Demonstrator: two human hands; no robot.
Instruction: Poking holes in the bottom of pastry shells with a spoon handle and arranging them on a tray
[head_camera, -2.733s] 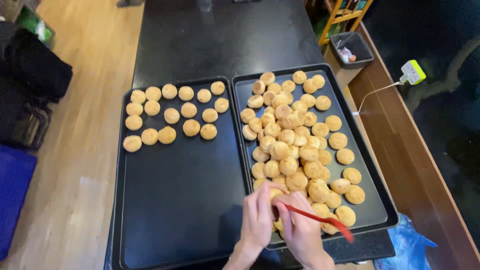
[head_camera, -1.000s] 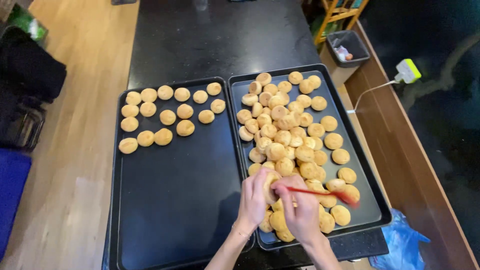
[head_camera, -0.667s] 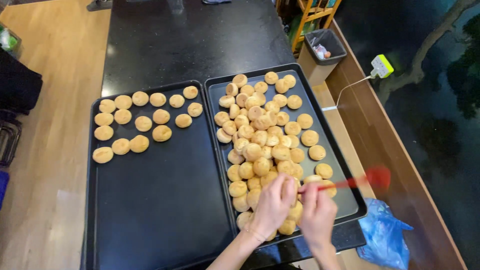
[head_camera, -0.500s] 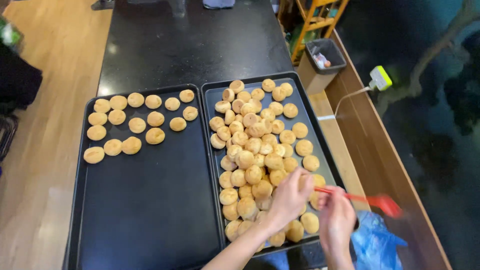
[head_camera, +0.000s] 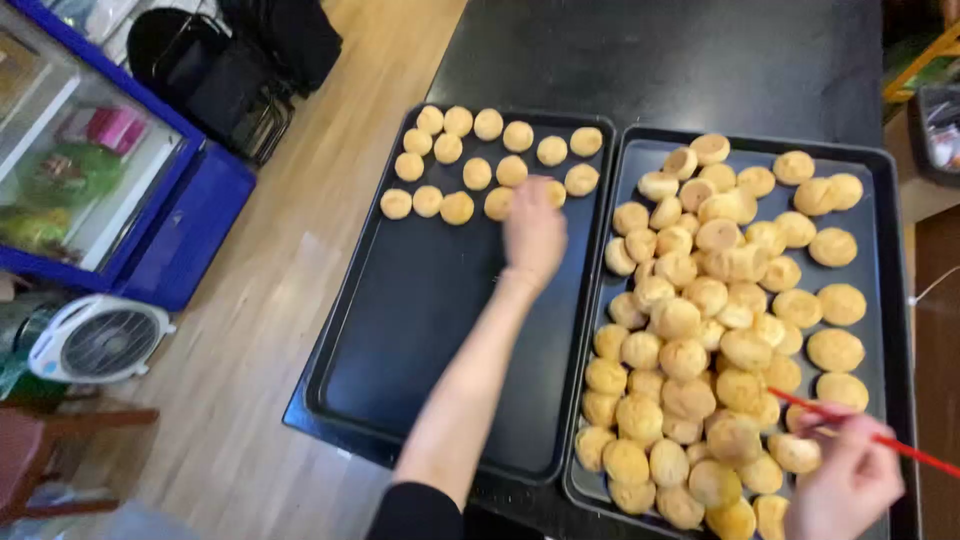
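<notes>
Reaching across the left tray (head_camera: 400, 330), the left hand (head_camera: 533, 228) sits over the right end of the near row of sorted buns (head_camera: 480, 160), back of hand to camera. Fingers are curled down and blurred; whether they grip a bun or have let go, I cannot tell. A bun (head_camera: 553, 192) peeks out at the hand's far right edge, touching or right under the fingers.

Key relation: the sorted buns run in two rows, long axis left-to-right, along the far end of the left tray. The hand is at the right-hand end of those rows, so the open slot lies directly under or just right of the fingers, close to the tray's inner rim. The forearm comes in diagonally from near-centre, crossing bare tray.

The right hand (head_camera: 845, 485) is at the near right corner of the right tray (head_camera: 895, 200), closed around a thin red stick-like tool (head_camera: 830, 418) that angles left and far over the piled buns (head_camera: 710, 330). What tip it has cannot be made out.

The pile fills most of the right tray, densest near-centre, looser toward the far right. Right hand is nearest the pile; left hand is nearest the rows, well apart from the pile.

Both trays sit side by side, touching, on a dark counter (head_camera: 680, 60).
</notes>
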